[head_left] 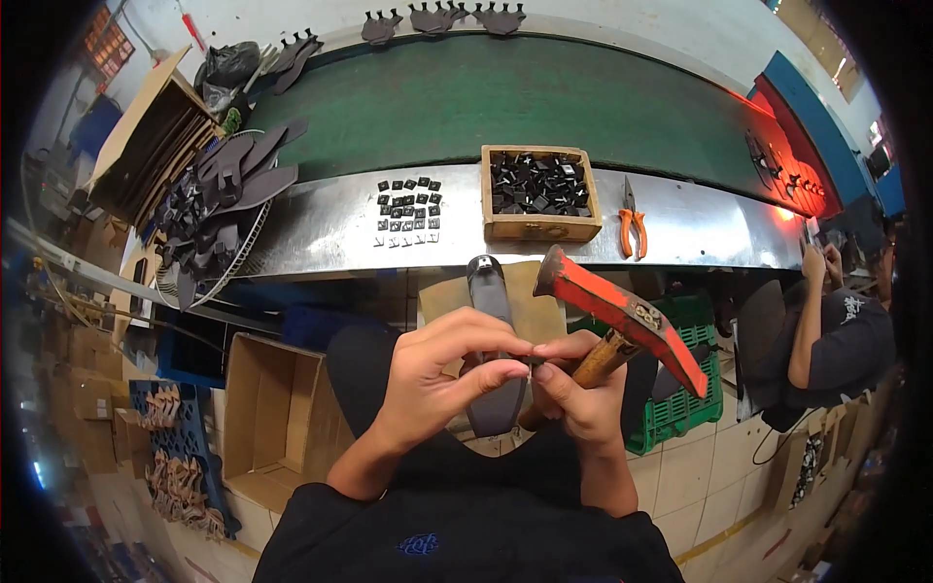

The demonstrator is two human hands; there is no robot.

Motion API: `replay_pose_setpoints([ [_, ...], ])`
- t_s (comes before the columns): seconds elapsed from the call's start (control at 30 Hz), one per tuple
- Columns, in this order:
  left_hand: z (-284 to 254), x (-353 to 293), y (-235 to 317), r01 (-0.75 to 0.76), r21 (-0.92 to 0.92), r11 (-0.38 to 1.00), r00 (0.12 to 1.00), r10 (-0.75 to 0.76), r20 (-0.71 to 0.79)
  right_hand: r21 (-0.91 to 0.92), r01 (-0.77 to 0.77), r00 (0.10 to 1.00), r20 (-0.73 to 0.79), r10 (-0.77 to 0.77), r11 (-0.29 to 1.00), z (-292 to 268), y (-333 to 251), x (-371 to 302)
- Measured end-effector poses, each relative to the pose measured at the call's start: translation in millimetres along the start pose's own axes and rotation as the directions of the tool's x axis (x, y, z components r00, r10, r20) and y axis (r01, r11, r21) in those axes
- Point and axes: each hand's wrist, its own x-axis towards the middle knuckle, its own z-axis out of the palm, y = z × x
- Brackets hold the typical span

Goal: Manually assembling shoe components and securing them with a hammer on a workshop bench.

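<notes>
My left hand (428, 374) has thumb and forefinger brought together at a small dark piece (533, 360), too small to make out clearly. On the other side of it, the thumb and forefinger of my right hand (586, 394) pinch close too. That right hand also keeps hold of a hammer with a worn red head (622, 309) and a wooden handle (604, 358). Beneath both hands, a dark sandal sole (491, 291) lies lengthwise over my lap, partly hidden by the fingers. Something shiny sits at its far end.
On the metal ledge stand a wooden box (542, 225) of black square pieces, rows of similar pieces (408, 211) and orange-handled pliers (633, 233). Beyond runs a green conveyor belt (466, 107). Left is a basket of dark sandal parts (233, 185); right, a co-worker (841, 330).
</notes>
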Motion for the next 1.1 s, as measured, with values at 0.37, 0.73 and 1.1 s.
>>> replay_pose_setpoints([
  [0.37,19.2,-17.0,-19.3,0.310,-0.636,0.706,0.907,-0.421,-0.025,-0.107,0.073,0.996,0.055,-0.067,0.992,-2.8,-1.2,11.9],
  [0.73,32.0,-31.0,-30.9,0.426,-0.888,0.173,0.771,-0.583,0.256,-0.187,0.093,0.994,-0.037,-0.102,0.978,-1.0,7.0,24.0],
  [1.1,39.9,-32.2,-37.7,0.443,-0.891,-0.101,0.730,-0.536,0.424,-0.089,0.052,0.998,-0.021,-0.054,0.995,2.5,7.5,28.1],
])
